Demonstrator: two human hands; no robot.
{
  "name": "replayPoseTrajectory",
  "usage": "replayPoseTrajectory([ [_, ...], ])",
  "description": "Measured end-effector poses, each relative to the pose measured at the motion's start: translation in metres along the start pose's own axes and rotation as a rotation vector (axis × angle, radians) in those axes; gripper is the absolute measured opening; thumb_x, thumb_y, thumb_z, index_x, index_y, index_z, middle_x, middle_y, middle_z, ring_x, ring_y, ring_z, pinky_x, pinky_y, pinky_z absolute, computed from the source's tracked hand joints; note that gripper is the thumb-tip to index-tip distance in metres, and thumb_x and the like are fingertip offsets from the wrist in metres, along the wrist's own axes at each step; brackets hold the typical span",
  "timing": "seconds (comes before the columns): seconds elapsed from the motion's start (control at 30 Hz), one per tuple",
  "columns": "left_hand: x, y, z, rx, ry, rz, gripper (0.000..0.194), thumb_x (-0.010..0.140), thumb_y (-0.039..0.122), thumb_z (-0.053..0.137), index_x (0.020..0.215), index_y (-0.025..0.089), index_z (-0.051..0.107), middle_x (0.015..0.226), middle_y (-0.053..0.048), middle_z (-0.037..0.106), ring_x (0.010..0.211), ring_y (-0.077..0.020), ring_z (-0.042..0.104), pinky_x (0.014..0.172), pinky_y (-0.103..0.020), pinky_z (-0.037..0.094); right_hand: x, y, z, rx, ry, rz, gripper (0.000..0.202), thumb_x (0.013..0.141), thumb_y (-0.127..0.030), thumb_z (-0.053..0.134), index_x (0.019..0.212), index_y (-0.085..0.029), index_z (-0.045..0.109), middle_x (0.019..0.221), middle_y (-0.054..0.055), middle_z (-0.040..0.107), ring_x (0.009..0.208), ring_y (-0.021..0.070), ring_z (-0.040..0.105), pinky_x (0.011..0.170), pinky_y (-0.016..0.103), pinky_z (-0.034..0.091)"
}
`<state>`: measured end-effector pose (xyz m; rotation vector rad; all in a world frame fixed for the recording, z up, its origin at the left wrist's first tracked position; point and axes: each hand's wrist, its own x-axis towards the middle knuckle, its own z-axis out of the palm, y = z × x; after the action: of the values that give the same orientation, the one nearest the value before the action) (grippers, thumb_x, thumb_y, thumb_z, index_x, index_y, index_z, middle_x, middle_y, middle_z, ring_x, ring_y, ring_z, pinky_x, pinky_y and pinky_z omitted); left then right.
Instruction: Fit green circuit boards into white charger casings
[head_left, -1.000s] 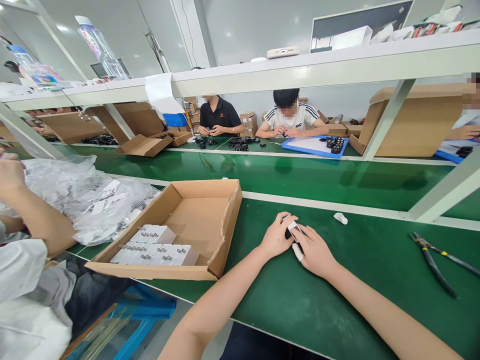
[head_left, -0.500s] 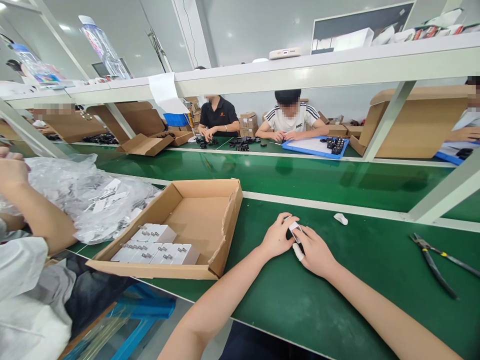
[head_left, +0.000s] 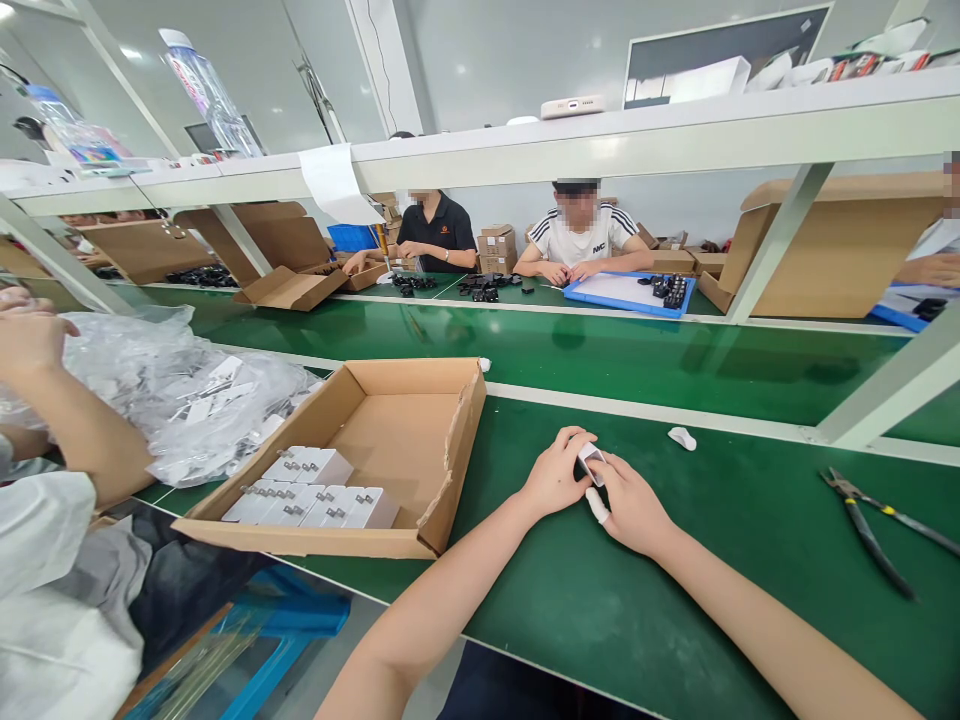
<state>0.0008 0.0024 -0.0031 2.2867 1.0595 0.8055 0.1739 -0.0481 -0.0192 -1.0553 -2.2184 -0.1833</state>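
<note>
A small white hollow charger housing [head_left: 592, 462] sits between my two hands, just above the green tabletop. My left hand [head_left: 559, 473] is closed around its far left side. On its near right side, my right hand [head_left: 634, 503] grips it with bent fingers, one of which reaches to the open end. A white finger cot [head_left: 598, 505] covers a digit of my right hand. To the left stands a shallow cardboard box [head_left: 390, 542], with several white plug adapters [head_left: 322, 507] grouped in its near left part, metal prongs showing.
Diagonal cutters [head_left: 862, 520] lie at the right, with a loose white scrap [head_left: 682, 438] behind my hands. A clear plastic bag of white parts [head_left: 217, 400] and a co-worker's arm [head_left: 75, 420] are at the left. A shelf post [head_left: 862, 380] rises at the right.
My hands have barely moved; the housing's open end shows a little more. A small white thing now shows behind the box's far corner. Across the bench, the co-worker in black has reached sideways toward a carton.
</note>
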Motion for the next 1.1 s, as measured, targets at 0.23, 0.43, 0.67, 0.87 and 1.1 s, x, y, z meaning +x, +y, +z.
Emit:
replayPoseTrajectory([
  [0.23,0.001,0.001,0.0,-0.049,0.007,-0.012,0.054,0.078,0.024,0.062,0.13,0.027,0.045,0.137,-0.008,0.046,0.11,-0.0261,0.06,0.088,-0.041,0.055,0.0,0.0,0.0,-0.021,-0.024,-0.014,0.045,0.093,-0.017,0.044,0.138,-0.012,0.04,0.125,0.021,0.059,0.114,0.0323,0.057,0.094,0.051,0.054],
  [0.43,0.001,0.0,0.001,-0.177,0.055,-0.06,0.056,0.074,0.022,0.065,0.127,0.028,0.047,0.134,-0.007,0.049,0.109,-0.0256,0.06,0.088,-0.04,0.052,-0.001,0.0,0.001,-0.014,0.005,-0.018,0.045,0.094,-0.017,0.044,0.139,-0.012,0.04,0.132,0.02,0.057,0.123,0.0324,0.055,0.096,0.051,0.055],
  [0.67,0.004,-0.004,0.0,-0.431,0.199,-0.139,0.057,0.069,0.016,0.066,0.118,0.025,0.039,0.113,-0.002,0.061,0.088,-0.0159,0.063,0.079,-0.03,0.05,-0.003,-0.008,-0.002,0.011,0.094,-0.038,0.047,0.094,-0.014,0.045,0.141,-0.016,0.039,0.142,0.017,0.053,0.133,0.0295,0.049,0.106,0.054,0.048],
  [0.87,0.005,-0.007,-0.003,-0.582,0.397,-0.224,0.055,0.062,0.002,0.051,0.112,0.023,0.041,0.105,-0.002,0.057,0.088,-0.015,0.058,0.08,-0.028,0.046,-0.005,0.003,-0.002,0.095,0.071,0.208,0.034,0.098,-0.026,0.045,0.132,-0.022,0.047,0.132,0.012,0.06,0.12,0.0263,0.06,0.097,0.047,0.054],
  [1.1,0.009,-0.008,-0.003,-0.734,0.579,-0.395,0.049,0.067,0.011,0.054,0.113,0.021,0.043,0.106,-0.006,0.059,0.085,-0.0179,0.058,0.079,-0.03,0.045,0.042,0.049,0.02,0.123,-0.155,0.428,0.039,0.095,-0.03,0.045,0.132,-0.02,0.051,0.135,0.011,0.057,0.126,0.0253,0.053,0.108,0.045,0.045],
])
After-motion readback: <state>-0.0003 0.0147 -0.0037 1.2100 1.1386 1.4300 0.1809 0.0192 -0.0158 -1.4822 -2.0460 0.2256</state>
